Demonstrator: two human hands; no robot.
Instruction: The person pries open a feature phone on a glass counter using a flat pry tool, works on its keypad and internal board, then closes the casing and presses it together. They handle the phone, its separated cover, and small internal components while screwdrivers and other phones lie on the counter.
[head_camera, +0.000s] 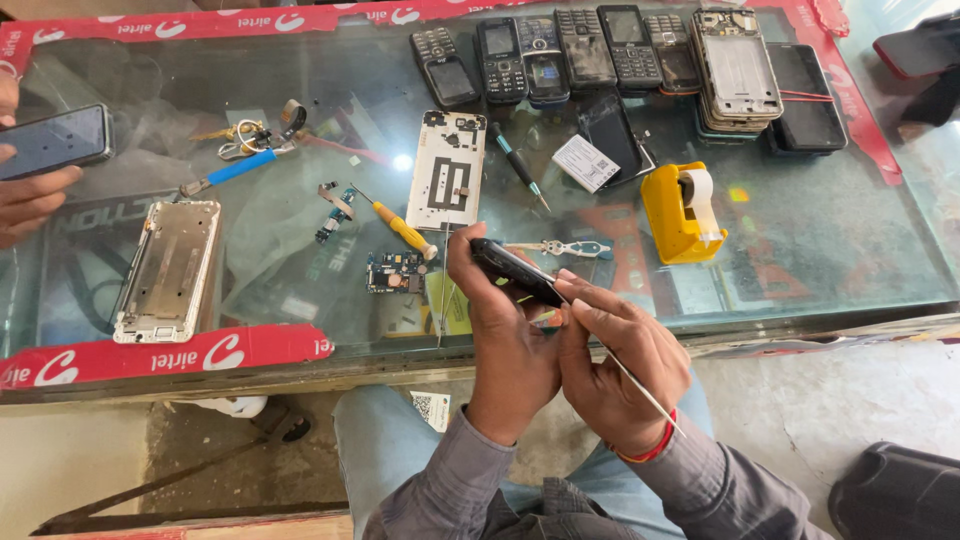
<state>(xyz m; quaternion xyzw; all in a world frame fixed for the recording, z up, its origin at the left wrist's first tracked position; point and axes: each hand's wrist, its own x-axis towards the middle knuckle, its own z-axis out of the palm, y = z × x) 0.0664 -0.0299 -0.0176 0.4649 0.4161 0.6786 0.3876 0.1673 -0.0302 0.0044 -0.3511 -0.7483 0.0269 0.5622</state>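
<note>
A glass-topped counter (820, 250) with a red printed border is filling most of the view from above. A person is sitting at its near edge, knees in blue jeans showing below.

At the far edge, a row of about 6 old keypad phones (560, 50) is lying side by side, with a stack of bare phone frames (738, 70) to the right of them. On the left, a silver phone frame (168, 270) is lying face up near the red border. Near the middle, a white phone back panel (447, 170) is lying flat. To the right of it, a yellow tape dispenser (680, 212) is standing upright.

The left hand (500, 320) is closing around a dark phone (515, 272), gripping it tilted on edge just above the near rim of the counter. The right hand (620, 365) is touching the phone's lower end, its fingers pinching together on a thin metal tool (640, 390) that is running back across the wrist, where a red band is showing.

A yellow-handled screwdriver (403, 228) is lying just beside the white panel, and a small green circuit board (395, 272) is sitting close to the left thumb. A blue-handled tool (225, 172) is lying further left.

At the left edge, another person's hand (30, 200) is holding a smartphone (52, 140).
</note>
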